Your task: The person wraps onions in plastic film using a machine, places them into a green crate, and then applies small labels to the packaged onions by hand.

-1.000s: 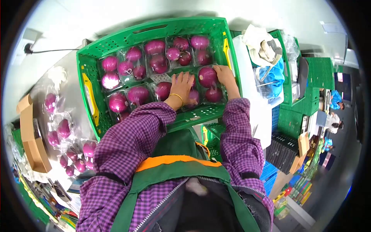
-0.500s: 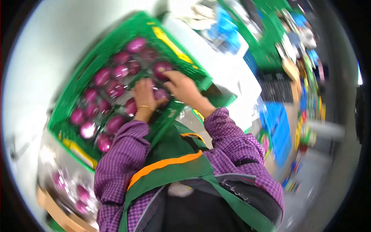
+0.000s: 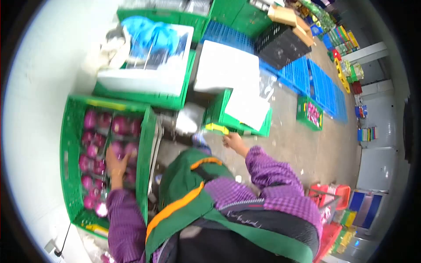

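Two hands, and they have parted company! Half a second ago both were down among the onions; now only the left hand [image 3: 117, 163] stays in there, fingers spread and laid over the clear packs, though whether they have hold of one I cannot tell. Out has come the right hand [image 3: 234, 143], over to a second green crate [image 3: 213, 108], fingers curled right by its yellow handle [image 3: 218, 128], and whether they grip it I cannot tell either. The view has swung round too, so the onion crate [image 3: 70, 131] now sits at the left, its long side running up and down. And look at those onions [image 3: 120, 125]: glossy, deep purple-red, round and plump, bundled in see-through wrap and ranged in two columns, with light glaring white off one at the lower end! Beyond the right hand, a white sheet [image 3: 246, 107] lies over the second crate, and past that a broad white slab [image 3: 226, 65]. Further out, blue pallets [image 3: 326, 85] on the floor [image 3: 280, 149], a small green crate [image 3: 301, 113] with purple-red contents just beside them
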Demonstrator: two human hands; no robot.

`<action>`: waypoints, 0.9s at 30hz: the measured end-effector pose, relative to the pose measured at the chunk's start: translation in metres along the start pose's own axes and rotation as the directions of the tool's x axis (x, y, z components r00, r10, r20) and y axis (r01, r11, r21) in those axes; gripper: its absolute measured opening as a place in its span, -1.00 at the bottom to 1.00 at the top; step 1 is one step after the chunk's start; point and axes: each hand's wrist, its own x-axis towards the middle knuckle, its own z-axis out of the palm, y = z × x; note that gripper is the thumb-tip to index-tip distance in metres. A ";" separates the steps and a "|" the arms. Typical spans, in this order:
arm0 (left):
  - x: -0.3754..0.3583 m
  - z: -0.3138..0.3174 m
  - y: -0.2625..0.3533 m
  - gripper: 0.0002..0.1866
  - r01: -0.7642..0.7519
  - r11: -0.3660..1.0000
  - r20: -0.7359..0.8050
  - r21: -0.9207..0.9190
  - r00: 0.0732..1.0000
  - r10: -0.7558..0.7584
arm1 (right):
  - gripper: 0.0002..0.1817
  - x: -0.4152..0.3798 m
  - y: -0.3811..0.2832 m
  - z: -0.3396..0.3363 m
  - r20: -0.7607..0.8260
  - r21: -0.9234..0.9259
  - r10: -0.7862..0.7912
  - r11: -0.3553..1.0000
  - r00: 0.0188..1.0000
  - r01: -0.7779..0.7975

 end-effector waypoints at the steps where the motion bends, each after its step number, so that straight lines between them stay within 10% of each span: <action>1: -0.004 -0.009 0.001 -0.01 0.102 0.983 0.009 -0.150 0.995 -0.102 | -0.75 0.033 0.030 -0.030 -0.079 -0.083 -0.025 0.996 0.997 0.019; 4: -0.033 -0.035 -0.018 -0.27 0.131 0.739 -0.050 -0.661 0.975 -0.217 | -0.59 0.096 0.091 -0.111 -0.538 -0.233 -0.033 0.966 0.842 -0.111; 8: -0.053 -0.061 0.035 -0.60 0.135 0.701 -0.256 -0.701 0.869 -0.424 | -0.16 0.142 0.103 -0.200 -0.644 0.142 0.216 0.976 0.734 -0.162; 13: -0.022 -0.039 0.175 -0.70 0.037 0.801 -0.260 -0.597 0.936 -0.237 | -0.23 0.188 0.105 -0.222 -0.779 -0.067 0.237 0.889 0.581 -0.452; 22: -0.008 0.054 0.313 -0.74 -0.132 0.863 -0.039 -0.487 0.991 0.129 | -0.48 0.201 0.133 -0.238 -0.652 0.049 0.224 0.966 0.725 -0.255; 27: -0.042 0.080 0.359 -0.70 -0.025 0.775 0.144 -0.632 0.978 0.149 | -0.62 0.151 0.120 -0.223 -0.176 0.641 0.295 0.758 0.939 -0.118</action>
